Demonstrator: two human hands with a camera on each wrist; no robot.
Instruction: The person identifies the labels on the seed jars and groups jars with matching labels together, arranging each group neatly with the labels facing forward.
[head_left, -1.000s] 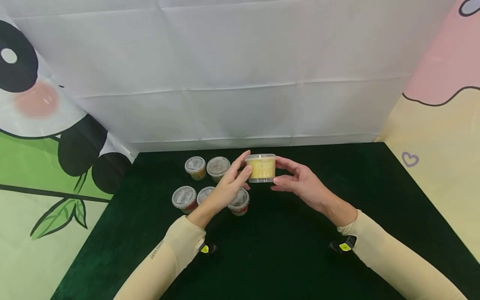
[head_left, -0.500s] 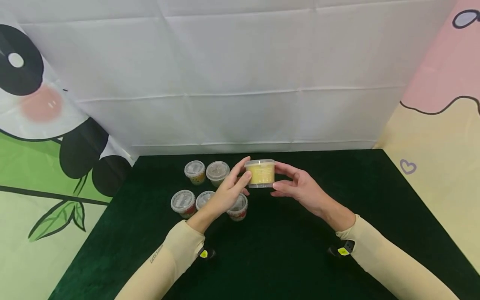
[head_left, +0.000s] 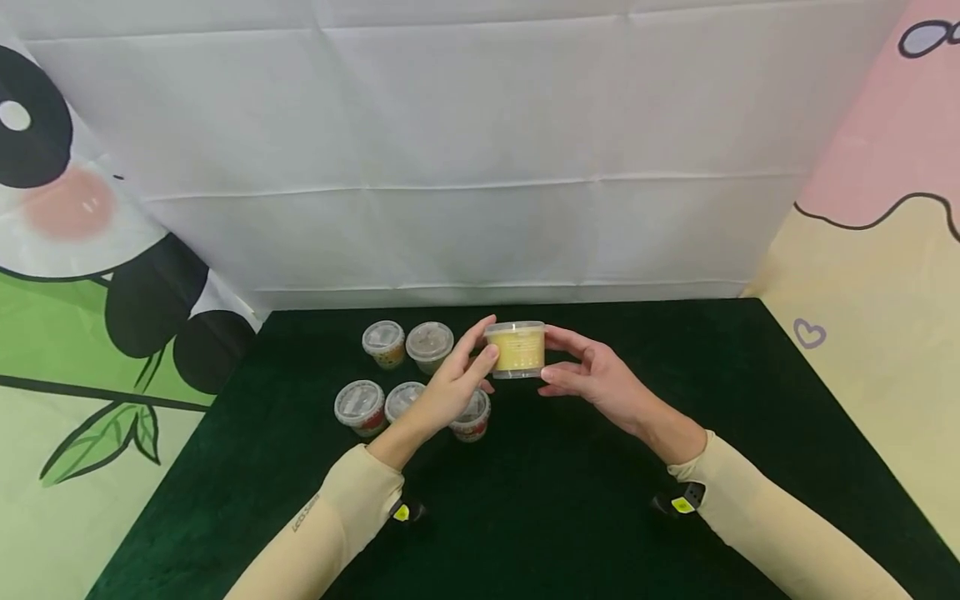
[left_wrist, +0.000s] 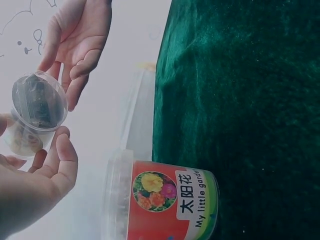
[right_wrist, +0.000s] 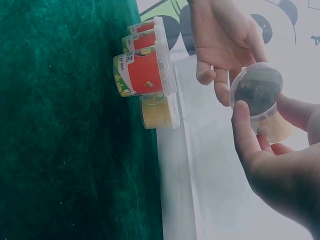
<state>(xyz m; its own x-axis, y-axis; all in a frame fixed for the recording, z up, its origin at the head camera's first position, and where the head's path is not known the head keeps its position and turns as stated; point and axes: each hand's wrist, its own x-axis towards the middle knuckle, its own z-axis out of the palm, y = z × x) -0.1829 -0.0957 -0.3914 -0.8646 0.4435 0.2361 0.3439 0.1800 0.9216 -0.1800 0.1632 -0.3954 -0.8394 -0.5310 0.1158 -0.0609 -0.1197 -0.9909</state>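
A small clear plastic cup (head_left: 517, 354) with a lid and a yellow label is held upright between both hands above the far part of the table. My left hand (head_left: 447, 390) grips its left side, thumb on the front of the label. On the right side, my right hand (head_left: 606, 385) pinches it with thumb and fingers. Both wrist views show one round end of the cup (left_wrist: 40, 102) with something dark behind the clear plastic. Just below the left hand stands a red-labelled cup (left_wrist: 157, 197) with flower pictures, partly hidden by that hand in the head view.
More lidded cups stand left of the hands: a red-labelled one (head_left: 360, 406) in the nearer row, two others (head_left: 384, 343) behind. Dark green cloth (head_left: 555, 517) covers the table. A white curtain (head_left: 465, 167) rises at its back edge, with printed cloth (head_left: 877, 317) on both sides.
The view has shifted slightly, so everything sits a little lower and further left. Both hands keep the same grip on the yellow-labelled cup.
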